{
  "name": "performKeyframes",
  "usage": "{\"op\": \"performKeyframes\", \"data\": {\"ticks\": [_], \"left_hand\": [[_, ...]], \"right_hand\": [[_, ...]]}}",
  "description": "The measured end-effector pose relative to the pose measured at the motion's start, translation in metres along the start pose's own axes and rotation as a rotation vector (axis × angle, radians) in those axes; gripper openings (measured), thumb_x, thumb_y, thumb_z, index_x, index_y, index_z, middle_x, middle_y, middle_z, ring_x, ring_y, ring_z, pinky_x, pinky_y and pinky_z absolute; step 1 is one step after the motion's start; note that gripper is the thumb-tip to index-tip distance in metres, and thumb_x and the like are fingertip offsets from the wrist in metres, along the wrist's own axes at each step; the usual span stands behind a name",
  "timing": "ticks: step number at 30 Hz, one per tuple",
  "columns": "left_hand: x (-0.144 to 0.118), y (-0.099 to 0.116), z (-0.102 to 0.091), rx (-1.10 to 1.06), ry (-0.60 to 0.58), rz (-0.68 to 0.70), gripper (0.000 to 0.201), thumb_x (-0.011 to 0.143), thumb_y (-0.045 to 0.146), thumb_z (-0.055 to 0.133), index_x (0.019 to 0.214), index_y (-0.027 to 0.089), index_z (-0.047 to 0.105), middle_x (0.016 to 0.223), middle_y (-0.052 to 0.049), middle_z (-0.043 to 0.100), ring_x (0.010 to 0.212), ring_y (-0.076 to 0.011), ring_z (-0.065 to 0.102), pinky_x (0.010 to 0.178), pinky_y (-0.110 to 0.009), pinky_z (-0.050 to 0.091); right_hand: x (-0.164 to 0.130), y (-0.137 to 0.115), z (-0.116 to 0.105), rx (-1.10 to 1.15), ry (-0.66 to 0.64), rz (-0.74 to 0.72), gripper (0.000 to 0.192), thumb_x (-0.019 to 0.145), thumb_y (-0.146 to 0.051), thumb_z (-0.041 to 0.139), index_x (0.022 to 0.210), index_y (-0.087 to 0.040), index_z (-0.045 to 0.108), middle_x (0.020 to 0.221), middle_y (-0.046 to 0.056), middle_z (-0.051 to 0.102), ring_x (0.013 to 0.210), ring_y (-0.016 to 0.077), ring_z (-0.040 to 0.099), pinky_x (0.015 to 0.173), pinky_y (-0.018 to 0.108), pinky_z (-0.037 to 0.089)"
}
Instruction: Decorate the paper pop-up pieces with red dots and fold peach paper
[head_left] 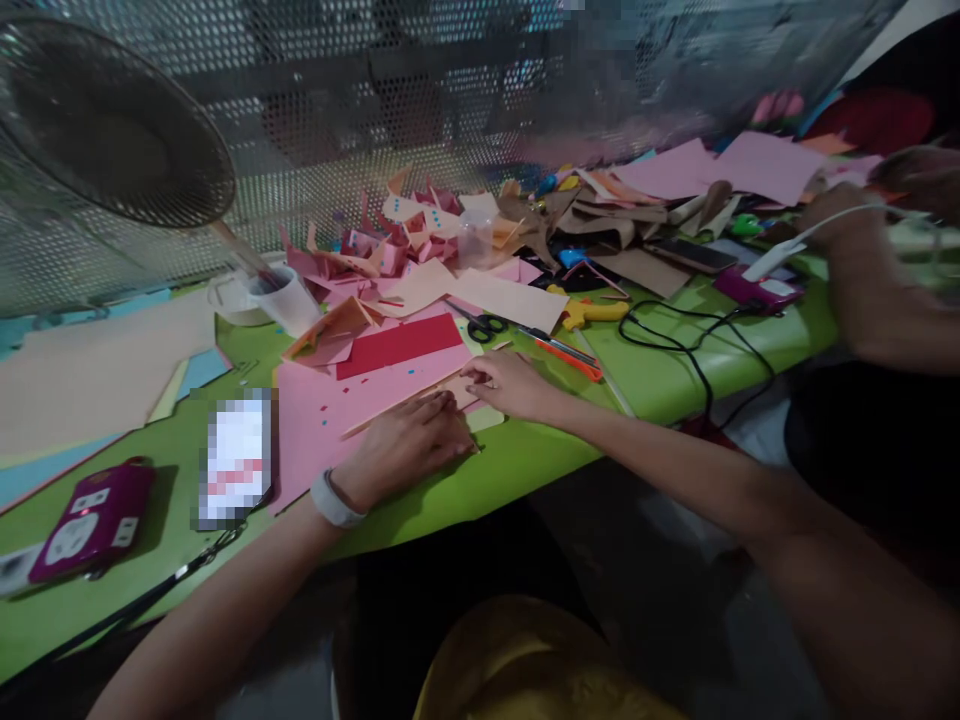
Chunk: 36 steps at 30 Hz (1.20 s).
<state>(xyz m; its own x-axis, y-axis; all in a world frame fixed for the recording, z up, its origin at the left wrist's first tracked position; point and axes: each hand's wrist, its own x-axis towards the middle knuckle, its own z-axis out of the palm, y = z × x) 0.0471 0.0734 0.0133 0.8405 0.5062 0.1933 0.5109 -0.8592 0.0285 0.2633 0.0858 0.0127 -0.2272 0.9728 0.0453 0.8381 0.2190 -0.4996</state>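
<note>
A narrow peach paper (456, 387) lies near the table's front edge, partly covered by my hands. My left hand (409, 445) rests flat on it, fingers stretched out toward the right. Curled fingers of my right hand (510, 385) pinch at the peach paper's right part; the fingertips are partly hidden. Under and behind them spreads a large pink sheet (307, 450) dotted with tiny red and blue paper bits. Across its far part lies a red paper strip (401, 345). Black-handled scissors (484, 325) and an orange cutter (566, 355) lie just beyond my right hand.
Paper scraps (405, 235) heap against the perforated metal panel (450, 90). A phone (238, 455) and a purple device (97, 520) lie left. A small fan (112, 120) leans from a white cup (289, 300). Black cables (697, 350) and another person's arm (862, 270) are right.
</note>
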Motion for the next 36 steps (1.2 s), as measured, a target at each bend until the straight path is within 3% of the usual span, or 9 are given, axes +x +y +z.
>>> {"op": "performKeyframes", "data": {"ticks": [8, 16, 22, 26, 31, 36], "left_hand": [[-0.003, 0.001, 0.009, 0.017, 0.042, 0.017, 0.047, 0.098, 0.050, 0.042, 0.123, 0.013, 0.059, 0.130, -0.018, 0.062, 0.120, -0.0290, 0.060, 0.098, -0.047, 0.054], [0.002, 0.004, 0.006, -0.017, 0.024, 0.017, 0.037, 0.097, 0.045, 0.047, 0.120, 0.018, 0.058, 0.119, -0.013, 0.065, 0.119, -0.0256, 0.059, 0.099, -0.045, 0.053], [-0.003, 0.012, 0.009, 0.056, 0.016, -0.112, 0.065, 0.094, 0.058, 0.044, 0.139, 0.011, 0.047, 0.145, -0.019, 0.049, 0.133, -0.0322, 0.049, 0.106, -0.049, 0.046], [-0.008, 0.014, 0.013, 0.048, -0.007, -0.105, 0.075, 0.094, 0.065, 0.035, 0.140, 0.006, 0.047, 0.144, -0.020, 0.051, 0.135, -0.0294, 0.047, 0.114, -0.046, 0.037], [-0.009, 0.013, 0.012, 0.007, -0.038, -0.127, 0.077, 0.094, 0.065, 0.033, 0.142, 0.007, 0.046, 0.147, -0.018, 0.048, 0.138, -0.0280, 0.044, 0.116, -0.044, 0.035], [-0.009, 0.014, 0.013, 0.007, -0.039, -0.126, 0.076, 0.095, 0.064, 0.031, 0.143, 0.007, 0.044, 0.148, -0.019, 0.045, 0.140, -0.0291, 0.041, 0.116, -0.046, 0.033]], "right_hand": [[0.000, -0.001, 0.006, 0.065, 0.085, 0.008, 0.014, 0.086, -0.034, 0.066, 0.089, -0.021, 0.071, 0.095, 0.004, 0.070, 0.095, 0.0214, 0.060, 0.084, 0.036, 0.037], [0.002, 0.002, 0.012, 0.071, 0.122, -0.009, 0.011, 0.080, -0.031, 0.072, 0.084, -0.021, 0.070, 0.092, 0.003, 0.069, 0.094, 0.0217, 0.059, 0.083, 0.036, 0.035], [0.000, 0.005, 0.016, 0.085, 0.147, -0.043, 0.009, 0.083, -0.030, 0.069, 0.085, -0.021, 0.070, 0.093, 0.004, 0.068, 0.094, 0.0214, 0.058, 0.087, 0.036, 0.036], [-0.002, 0.008, 0.018, 0.072, 0.172, -0.081, 0.007, 0.083, -0.027, 0.069, 0.086, -0.021, 0.070, 0.094, 0.004, 0.068, 0.095, 0.0214, 0.059, 0.090, 0.038, 0.037], [-0.003, 0.015, 0.012, 0.071, 0.100, -0.175, 0.012, 0.087, -0.024, 0.063, 0.094, -0.020, 0.071, 0.099, 0.007, 0.069, 0.097, 0.0222, 0.060, 0.089, 0.038, 0.043], [-0.014, 0.021, 0.007, 0.009, 0.047, -0.339, 0.040, 0.095, -0.038, 0.054, 0.130, -0.019, 0.062, 0.121, 0.013, 0.062, 0.115, 0.0251, 0.055, 0.098, 0.041, 0.045]]}}
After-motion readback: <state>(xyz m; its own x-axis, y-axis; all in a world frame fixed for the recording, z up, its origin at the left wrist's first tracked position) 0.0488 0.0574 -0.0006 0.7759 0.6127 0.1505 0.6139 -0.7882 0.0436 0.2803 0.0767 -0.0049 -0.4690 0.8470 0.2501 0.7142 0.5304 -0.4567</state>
